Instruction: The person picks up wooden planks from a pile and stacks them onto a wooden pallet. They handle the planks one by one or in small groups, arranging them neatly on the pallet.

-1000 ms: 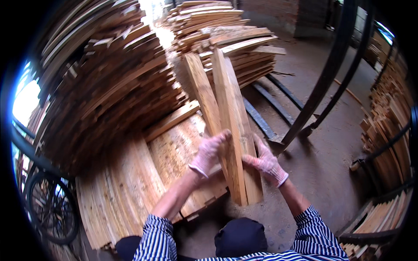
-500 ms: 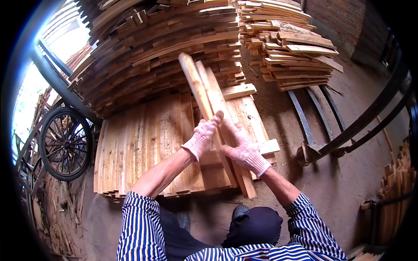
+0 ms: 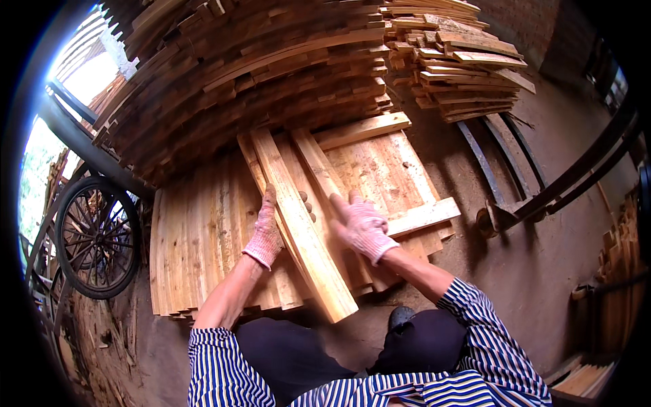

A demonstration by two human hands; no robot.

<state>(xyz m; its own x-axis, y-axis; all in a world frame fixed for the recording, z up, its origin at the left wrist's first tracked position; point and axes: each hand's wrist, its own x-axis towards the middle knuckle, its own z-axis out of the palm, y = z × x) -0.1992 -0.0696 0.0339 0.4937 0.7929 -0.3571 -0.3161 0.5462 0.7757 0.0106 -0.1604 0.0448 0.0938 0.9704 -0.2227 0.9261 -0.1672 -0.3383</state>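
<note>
A worker in striped sleeves clasps a pale board (image 3: 302, 234) in the gloved left hand (image 3: 266, 225), thumb along its left edge and fingertips (image 3: 307, 205) showing past its right; the gloved right hand (image 3: 366, 227), fingers extended, is at a second board (image 3: 319, 163) just right of that grip, though whether it pinches the wood cannot be told; below both hands lies a bed of planks (image 3: 196, 237); beyond them rises a tall lumber stack (image 3: 251, 74); well to their left stands a spoked wheel (image 3: 97, 237).
</note>
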